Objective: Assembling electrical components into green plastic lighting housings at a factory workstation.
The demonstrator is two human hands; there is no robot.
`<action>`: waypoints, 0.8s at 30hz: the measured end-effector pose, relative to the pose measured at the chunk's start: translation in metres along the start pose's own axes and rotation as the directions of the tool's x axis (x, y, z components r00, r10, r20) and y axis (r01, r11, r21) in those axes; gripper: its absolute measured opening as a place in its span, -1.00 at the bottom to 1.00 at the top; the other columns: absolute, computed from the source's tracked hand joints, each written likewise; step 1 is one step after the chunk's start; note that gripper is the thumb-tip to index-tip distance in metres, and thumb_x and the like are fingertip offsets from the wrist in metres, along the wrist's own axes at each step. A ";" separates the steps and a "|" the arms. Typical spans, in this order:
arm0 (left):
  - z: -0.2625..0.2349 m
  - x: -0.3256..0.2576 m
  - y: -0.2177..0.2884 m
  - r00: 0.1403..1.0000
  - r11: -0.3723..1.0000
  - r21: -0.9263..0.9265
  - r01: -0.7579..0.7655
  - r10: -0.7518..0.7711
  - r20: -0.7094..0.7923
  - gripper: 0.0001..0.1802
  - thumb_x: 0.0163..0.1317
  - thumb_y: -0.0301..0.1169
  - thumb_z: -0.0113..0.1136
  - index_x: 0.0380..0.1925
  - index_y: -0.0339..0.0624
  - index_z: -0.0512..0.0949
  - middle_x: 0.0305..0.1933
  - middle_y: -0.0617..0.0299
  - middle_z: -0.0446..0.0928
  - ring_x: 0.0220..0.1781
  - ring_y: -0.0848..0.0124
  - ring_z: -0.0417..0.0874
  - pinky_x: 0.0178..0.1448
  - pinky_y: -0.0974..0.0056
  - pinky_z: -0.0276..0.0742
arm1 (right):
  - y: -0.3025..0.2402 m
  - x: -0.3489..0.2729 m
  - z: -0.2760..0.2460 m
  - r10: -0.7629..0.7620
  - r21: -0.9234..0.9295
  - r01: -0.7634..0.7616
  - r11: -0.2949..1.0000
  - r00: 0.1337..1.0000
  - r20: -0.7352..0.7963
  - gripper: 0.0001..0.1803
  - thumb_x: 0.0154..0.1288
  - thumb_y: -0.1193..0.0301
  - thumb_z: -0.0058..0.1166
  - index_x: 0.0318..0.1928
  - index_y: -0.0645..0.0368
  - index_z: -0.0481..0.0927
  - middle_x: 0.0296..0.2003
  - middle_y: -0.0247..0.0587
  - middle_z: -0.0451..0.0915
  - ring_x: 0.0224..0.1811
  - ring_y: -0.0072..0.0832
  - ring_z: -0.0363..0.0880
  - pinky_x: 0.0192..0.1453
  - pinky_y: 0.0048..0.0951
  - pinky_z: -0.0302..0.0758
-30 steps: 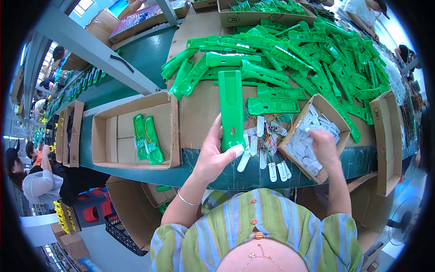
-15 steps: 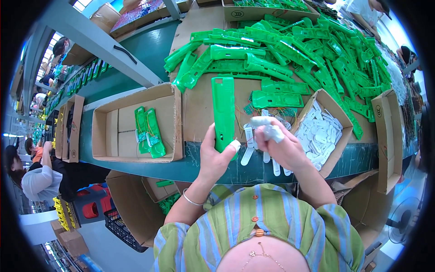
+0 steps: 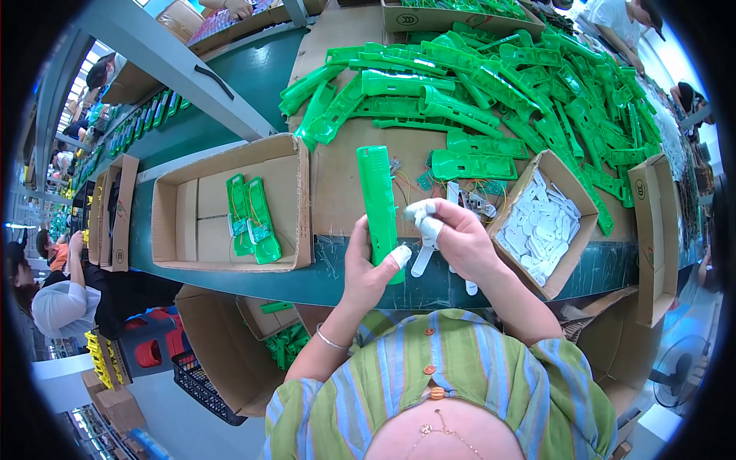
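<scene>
While my left hand (image 3: 366,270) grips one green housing (image 3: 377,203) above the near part of the dark green table (image 3: 337,268), thumb against its lower end, my right hand (image 3: 460,238) stands just beside it, fingers bent together; whether they pinch anything, I cannot tell. Fingertip coverings (image 3: 400,255): white, on both hands. Wired parts (image 3: 479,201): tangled, just beyond my right hand. Loose white pieces (image 3: 420,262): near the table's edge, partly hidden. Right carton (image 3: 587,219): filled with white pieces. Left carton (image 3: 176,218): two housings bearing circuit boards (image 3: 262,233). Heap of green housings (image 3: 491,84): beyond. Risks, in my judgement: the housing could slip, being smooth and held one-handed; a wire could tear loose, should my right fingers snag the tangle; a white piece could drop, if my forearm brushes it.
</scene>
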State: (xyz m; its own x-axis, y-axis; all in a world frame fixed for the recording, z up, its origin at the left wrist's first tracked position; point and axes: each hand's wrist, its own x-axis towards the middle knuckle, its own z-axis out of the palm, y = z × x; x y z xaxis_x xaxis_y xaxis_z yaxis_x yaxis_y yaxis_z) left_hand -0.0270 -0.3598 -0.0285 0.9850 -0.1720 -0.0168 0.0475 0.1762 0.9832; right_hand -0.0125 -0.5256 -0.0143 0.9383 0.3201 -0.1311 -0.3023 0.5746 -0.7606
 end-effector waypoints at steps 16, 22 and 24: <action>-0.005 -0.010 -0.017 0.985 0.988 -0.135 0.068 -0.045 0.170 -0.24 0.11 -0.35 0.09 0.29 -0.24 0.00 -0.22 0.27 0.33 -0.39 0.53 0.38 -0.38 0.47 0.32 | -0.003 -0.005 -0.002 -0.132 -0.666 0.149 0.731 0.988 0.076 -0.71 0.13 0.62 0.05 -0.09 0.28 0.41 -0.34 -0.32 0.48 -0.31 -0.61 0.54 -0.23 -0.58 0.50; -0.010 -0.012 -0.019 0.985 0.922 -0.350 0.168 -0.142 0.100 -0.27 0.14 -0.38 0.08 0.29 -0.22 0.01 -0.23 0.27 0.33 -0.38 0.52 0.39 -0.37 0.47 0.34 | -0.011 -0.009 -0.002 -0.045 -0.156 0.040 0.987 0.999 -0.029 -0.78 0.17 0.61 0.00 -0.18 0.25 0.30 -0.29 -0.15 0.54 -0.31 -0.50 0.59 -0.26 -0.49 0.56; -0.002 -0.010 -0.019 0.997 0.987 -0.147 0.058 -0.049 0.062 -0.27 0.16 -0.34 0.10 0.29 -0.23 0.01 -0.15 0.26 0.34 -0.34 0.53 0.41 -0.33 0.46 0.37 | -0.006 -0.008 0.011 -0.008 -0.041 0.010 0.999 0.999 0.040 -0.74 0.17 0.64 -0.02 -0.13 0.27 0.29 -0.26 -0.15 0.54 -0.28 -0.49 0.58 -0.25 -0.49 0.57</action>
State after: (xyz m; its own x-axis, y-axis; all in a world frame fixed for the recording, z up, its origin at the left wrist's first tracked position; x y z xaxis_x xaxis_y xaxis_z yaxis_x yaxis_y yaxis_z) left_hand -0.0373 -0.3599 -0.0475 0.9692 -0.2402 -0.0540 0.1284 0.3063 0.9432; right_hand -0.0197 -0.5236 -0.0019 0.9331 0.3456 -0.0992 -0.2860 0.5461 -0.7874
